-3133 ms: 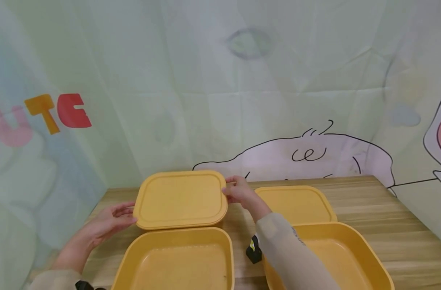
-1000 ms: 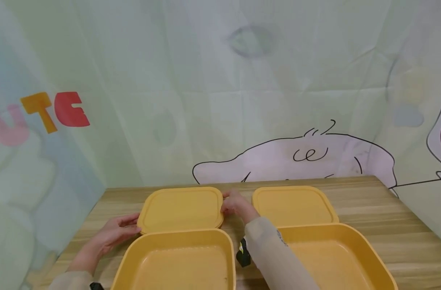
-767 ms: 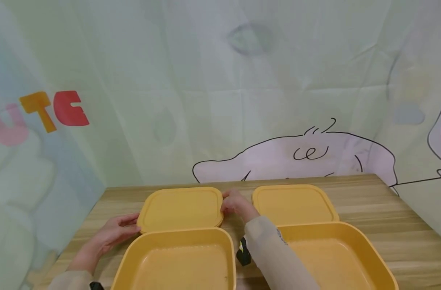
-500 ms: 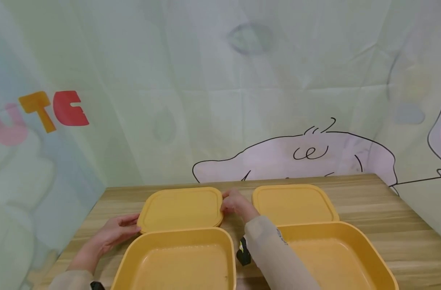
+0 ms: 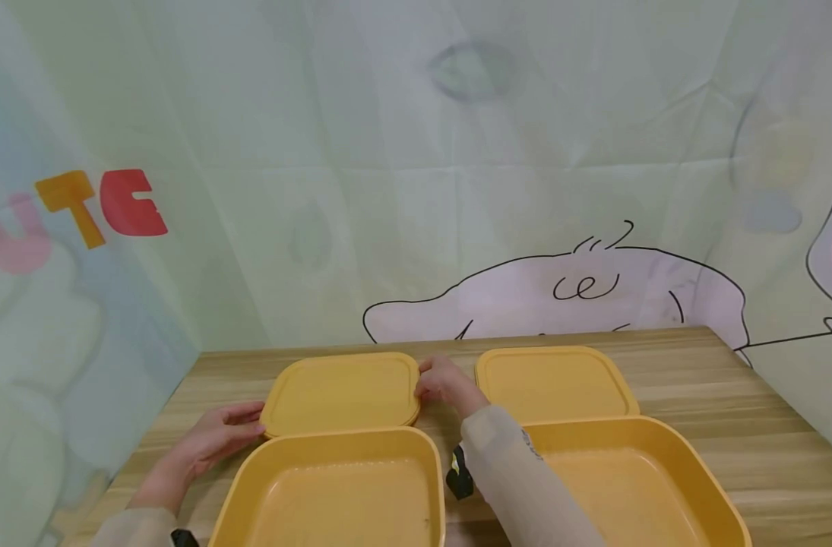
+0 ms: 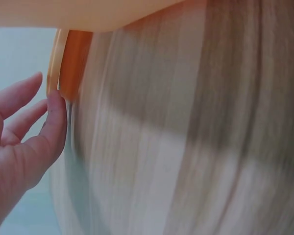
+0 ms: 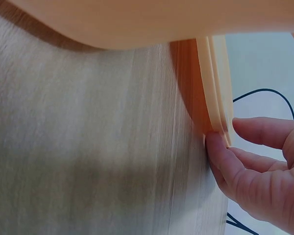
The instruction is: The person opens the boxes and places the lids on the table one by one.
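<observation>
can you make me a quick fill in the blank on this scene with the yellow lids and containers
1. The left hand and right hand touch opposite edges of the left ____.
2. That lid lies flat on the ____ table.
3. The containers nearest the person number ____.
4. The second lid has ____ hands on it.

Missing words: lid; wooden; two; no

Your left hand (image 5: 210,444) sits low at the near left, palm down, fingers (image 6: 56,115) straight and loose, tips pointing right. Left forearm runs back to the near-left corner, pale sleeve at the wrist. Your right hand (image 5: 444,384) is further out, centre, fingers (image 7: 264,132) lightly bent, thumb underneath. Right arm comes in diagonally from the near right, sleeve to the wrist, black strap on it.
</observation>
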Tool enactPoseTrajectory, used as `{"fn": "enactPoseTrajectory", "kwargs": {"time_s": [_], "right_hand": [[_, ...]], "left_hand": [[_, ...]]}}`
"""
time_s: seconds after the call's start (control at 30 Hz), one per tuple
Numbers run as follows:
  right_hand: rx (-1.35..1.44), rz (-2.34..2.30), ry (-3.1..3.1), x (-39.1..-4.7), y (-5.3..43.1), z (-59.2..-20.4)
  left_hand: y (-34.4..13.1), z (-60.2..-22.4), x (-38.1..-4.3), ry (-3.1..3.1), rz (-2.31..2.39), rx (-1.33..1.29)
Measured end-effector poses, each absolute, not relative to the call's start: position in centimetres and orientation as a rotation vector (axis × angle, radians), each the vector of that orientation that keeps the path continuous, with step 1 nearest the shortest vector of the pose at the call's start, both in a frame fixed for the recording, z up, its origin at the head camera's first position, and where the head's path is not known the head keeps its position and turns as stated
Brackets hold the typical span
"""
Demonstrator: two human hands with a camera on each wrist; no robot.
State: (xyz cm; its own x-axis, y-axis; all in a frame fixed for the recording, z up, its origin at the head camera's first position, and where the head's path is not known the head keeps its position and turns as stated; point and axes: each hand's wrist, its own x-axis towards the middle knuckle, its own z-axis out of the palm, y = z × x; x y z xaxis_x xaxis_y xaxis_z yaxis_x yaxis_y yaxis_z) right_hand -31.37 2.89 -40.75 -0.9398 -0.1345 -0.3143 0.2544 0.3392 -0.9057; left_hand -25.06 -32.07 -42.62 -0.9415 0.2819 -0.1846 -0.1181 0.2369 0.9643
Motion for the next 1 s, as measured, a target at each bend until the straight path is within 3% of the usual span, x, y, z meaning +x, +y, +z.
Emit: {"fn": "enactPoseTrajectory", "kwargs": {"time_s": [1.0], "right_hand": [[0.159, -1.629, 2.243, -32.05, 2.64, -41.07]], "left_hand": [[-32.52, -42.03, -24.47, 2.215, 1.648, 0.303]]}}
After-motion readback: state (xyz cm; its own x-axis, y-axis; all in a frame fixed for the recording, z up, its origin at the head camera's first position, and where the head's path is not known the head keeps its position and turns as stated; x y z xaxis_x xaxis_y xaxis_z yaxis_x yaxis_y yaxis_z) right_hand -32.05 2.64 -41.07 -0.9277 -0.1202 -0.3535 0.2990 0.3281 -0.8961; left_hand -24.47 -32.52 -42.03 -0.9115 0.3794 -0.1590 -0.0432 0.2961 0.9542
